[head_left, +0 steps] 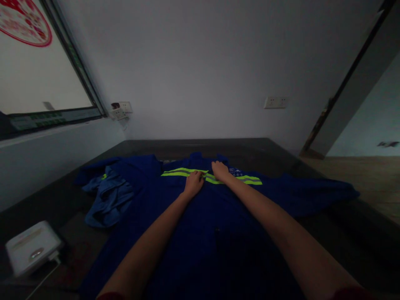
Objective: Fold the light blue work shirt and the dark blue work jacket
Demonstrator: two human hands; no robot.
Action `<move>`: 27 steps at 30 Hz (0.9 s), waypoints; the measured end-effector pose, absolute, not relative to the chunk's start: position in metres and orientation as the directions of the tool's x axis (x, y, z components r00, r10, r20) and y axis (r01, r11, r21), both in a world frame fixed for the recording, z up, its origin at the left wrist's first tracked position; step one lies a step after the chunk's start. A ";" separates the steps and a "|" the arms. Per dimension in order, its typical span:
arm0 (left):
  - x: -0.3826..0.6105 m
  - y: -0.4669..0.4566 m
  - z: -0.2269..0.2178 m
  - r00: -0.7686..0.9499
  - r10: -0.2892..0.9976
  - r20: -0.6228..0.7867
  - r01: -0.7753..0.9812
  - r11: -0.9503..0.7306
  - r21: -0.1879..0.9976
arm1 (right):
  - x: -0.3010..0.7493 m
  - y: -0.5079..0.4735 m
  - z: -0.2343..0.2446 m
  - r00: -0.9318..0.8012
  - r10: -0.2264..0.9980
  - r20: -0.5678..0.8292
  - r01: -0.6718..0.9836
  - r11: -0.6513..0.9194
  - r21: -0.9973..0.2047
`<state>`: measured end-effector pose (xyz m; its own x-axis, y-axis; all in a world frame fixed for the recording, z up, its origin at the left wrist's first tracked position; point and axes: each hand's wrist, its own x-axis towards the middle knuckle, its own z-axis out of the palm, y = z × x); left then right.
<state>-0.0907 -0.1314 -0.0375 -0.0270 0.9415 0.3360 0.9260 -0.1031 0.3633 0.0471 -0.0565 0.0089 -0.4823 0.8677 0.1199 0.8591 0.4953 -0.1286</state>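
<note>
A dark blue work jacket (203, 225) with yellow-green reflective stripes (181, 171) lies spread flat on a dark table (265, 152). Both my arms reach forward over it. My left hand (193, 182) rests on the chest stripe near the front opening, fingers curled down onto the fabric. My right hand (220, 170) sits just beyond it by the collar, fingers bent and pressed on the cloth. Whether either hand pinches the fabric is not clear.
A second crumpled blue garment (109, 196) lies left of the jacket. A white box-shaped device (31, 246) with a cable sits at the near left. A window (37, 75) is on the left, wall sockets (276, 102) behind, a doorway (368, 108) at right.
</note>
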 end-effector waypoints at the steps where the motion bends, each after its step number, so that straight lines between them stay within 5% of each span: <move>1: -0.092 -0.132 -0.039 -0.022 0.941 0.337 0.924 -0.110 0.367 | 0.050 -0.053 0.008 -0.461 0.877 0.136 0.871 0.477 -0.118; 27: -0.092 -0.128 -0.043 0.010 0.950 0.312 0.947 -0.108 0.301 | 0.052 -0.002 -0.015 -0.636 0.707 0.308 0.688 0.701 -0.188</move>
<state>-0.0921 -0.1278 -0.0432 0.0098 0.9501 0.3118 0.9475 -0.1085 0.3008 0.0520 -0.0024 -0.0151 -0.6365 0.7070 0.3082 0.6876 0.7012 -0.1884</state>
